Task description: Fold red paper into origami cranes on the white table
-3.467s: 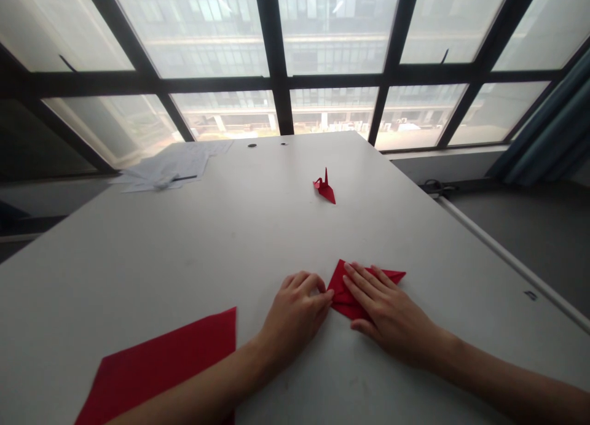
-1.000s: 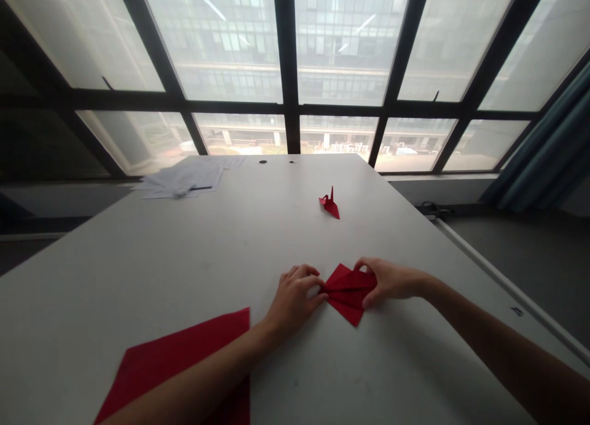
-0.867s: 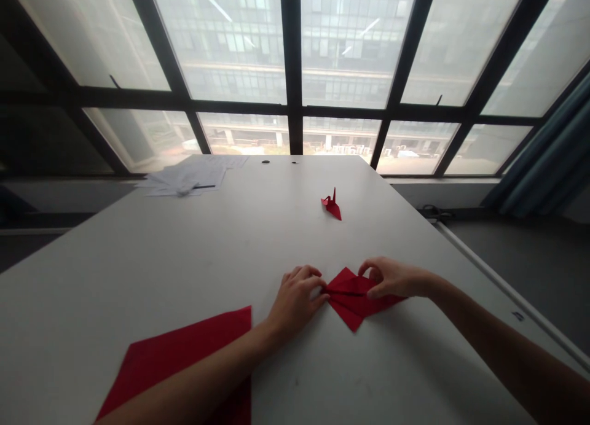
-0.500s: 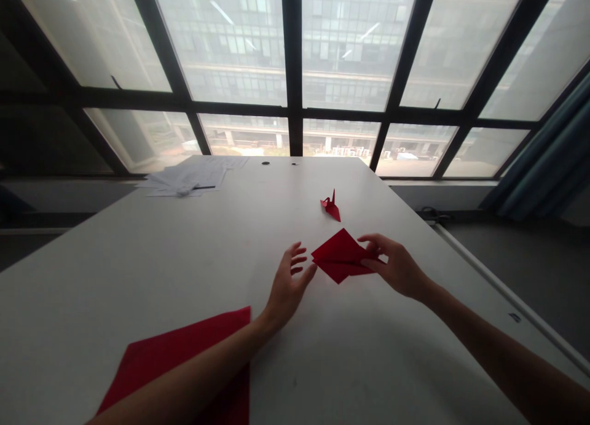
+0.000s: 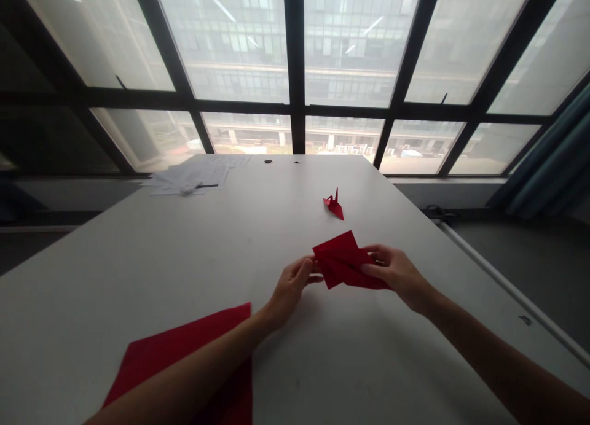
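The folded red paper (image 5: 338, 260) is near the middle of the view, between the two hands, and appears raised off the white counter (image 5: 161, 265). At its 3 o'clock, the right hand (image 5: 395, 272) has the narrower end pinched between thumb and fingers, the thumb lying on the near face. At its 9 o'clock, the left hand (image 5: 291, 284) meets the broad end with fingers bent, some partly hidden behind the edge; whether they pinch it one cannot tell. The paper slants, its upper corner pointing to 12 o'clock, with creases running along its length. Beyond it, also toward 12 o'clock, a small red paper crane (image 5: 335, 207) rests on the counter, apart from both hands. Toward 8 o'clock lies a flat red sheet (image 5: 184, 339), with the left forearm crossing over it. Loose white papers (image 5: 177, 178) spread at 10 o'clock, a dark pen-like stick (image 5: 209, 185) on them.
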Motion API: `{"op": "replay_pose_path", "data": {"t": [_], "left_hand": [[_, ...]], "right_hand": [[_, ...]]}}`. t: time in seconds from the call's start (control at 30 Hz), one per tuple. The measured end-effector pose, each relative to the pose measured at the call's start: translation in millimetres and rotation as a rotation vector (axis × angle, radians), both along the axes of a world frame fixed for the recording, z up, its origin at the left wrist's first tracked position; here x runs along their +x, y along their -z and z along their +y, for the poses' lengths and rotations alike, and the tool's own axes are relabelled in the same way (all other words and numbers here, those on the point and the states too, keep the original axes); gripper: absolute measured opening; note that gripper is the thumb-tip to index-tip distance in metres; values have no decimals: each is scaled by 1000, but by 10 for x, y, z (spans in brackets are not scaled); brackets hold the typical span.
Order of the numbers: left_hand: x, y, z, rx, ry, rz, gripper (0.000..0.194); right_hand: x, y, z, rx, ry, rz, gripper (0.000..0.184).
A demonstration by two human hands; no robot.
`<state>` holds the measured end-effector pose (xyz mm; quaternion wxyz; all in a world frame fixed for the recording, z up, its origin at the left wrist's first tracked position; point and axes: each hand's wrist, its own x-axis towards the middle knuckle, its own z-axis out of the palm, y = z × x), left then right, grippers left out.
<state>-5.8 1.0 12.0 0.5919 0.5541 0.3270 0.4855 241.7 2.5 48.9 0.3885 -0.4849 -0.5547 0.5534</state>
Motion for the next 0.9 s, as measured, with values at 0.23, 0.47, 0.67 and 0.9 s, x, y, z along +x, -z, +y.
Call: {"op": "replay_pose_path", "data": {"t": [0.23, 0.47, 0.67, 0.9], "left_hand": [[48, -13, -56, -84, -71, -11, 35], [56, 20, -77, -236, 107, 5, 31], [51, 76, -64, -245, 60, 37, 28], [59, 31, -74, -284, 43, 55, 32]], "right_hand": [[-144, 91, -240, -150, -36, -2, 51], [-205, 49, -42, 140, -67, -215, 46], [-348, 180, -12, -129, -280, 19, 36], [-361, 262, -65, -196, -222, 86, 33]]}}
